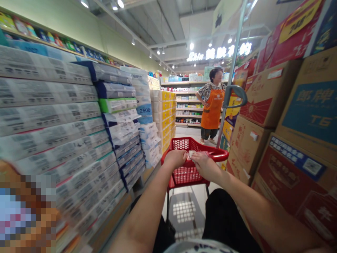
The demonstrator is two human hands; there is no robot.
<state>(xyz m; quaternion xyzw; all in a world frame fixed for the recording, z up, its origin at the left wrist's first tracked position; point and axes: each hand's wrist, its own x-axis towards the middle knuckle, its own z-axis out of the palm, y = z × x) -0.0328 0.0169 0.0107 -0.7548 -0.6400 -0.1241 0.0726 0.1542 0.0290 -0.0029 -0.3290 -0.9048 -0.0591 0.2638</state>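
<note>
left hand (175,158) and right hand (205,166) close together, gripping the red cart handle (219,154); tissue packs (52,105) at 9 o'clock, cartons (286,116) at 3: a swerve risks toppling them.

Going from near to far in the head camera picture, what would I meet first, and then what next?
left hand and right hand → red shopping cart → person in an orange apron → shelves of goods

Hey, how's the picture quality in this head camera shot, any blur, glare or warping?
In the head view, the plastic-wrapped tissue packs at left smear with motion blur, the glowing store sign blooms slightly, the wide lens bends the edges of the frame, and the red shopping cart looks fairly sharp.
</note>
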